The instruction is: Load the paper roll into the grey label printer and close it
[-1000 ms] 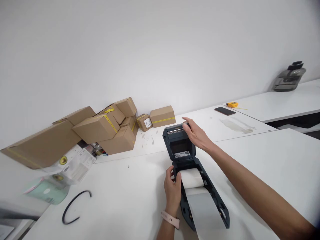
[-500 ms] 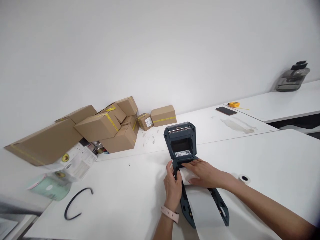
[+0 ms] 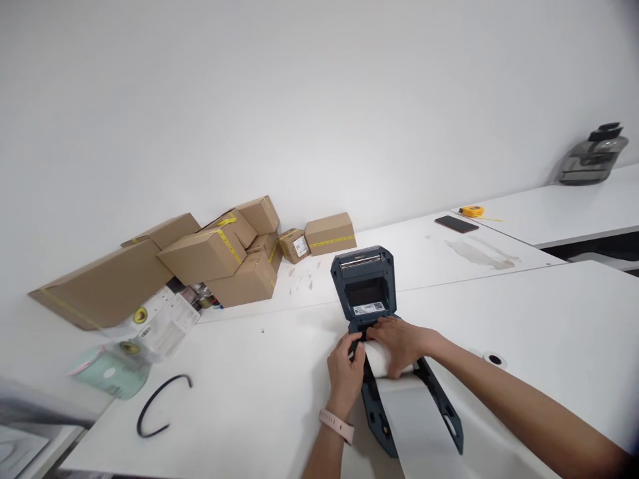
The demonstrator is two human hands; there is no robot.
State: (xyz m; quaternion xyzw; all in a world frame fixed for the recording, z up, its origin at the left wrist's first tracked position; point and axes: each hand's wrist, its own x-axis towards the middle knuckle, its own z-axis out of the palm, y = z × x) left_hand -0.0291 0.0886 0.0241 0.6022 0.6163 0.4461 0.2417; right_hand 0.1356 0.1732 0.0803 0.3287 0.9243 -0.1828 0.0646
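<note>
A dark label printer [image 3: 369,283] stands with its lid raised on the white table. Inside its body lies a white paper roll [image 3: 378,360], and a wide paper strip [image 3: 417,422] runs from it toward me. My left hand [image 3: 345,372], with a pink wristband, grips the printer's left edge beside the roll. Bent over the roll, my right hand [image 3: 399,342] presses on it, its fingertips reaching into the cavity near the hinge. The roll's right end is mostly hidden under that hand.
Cardboard boxes [image 3: 204,256] are piled at the back left. A black curved strip [image 3: 144,409] and a green container [image 3: 112,372] lie left. A small white roll [image 3: 494,360], a phone [image 3: 456,223], a yellow tape measure [image 3: 472,211] and a bottle [image 3: 592,159] are right.
My right hand's fingers have curled and drawn together over the roll, uncovering more of its left part. The whole view has shifted slightly.
</note>
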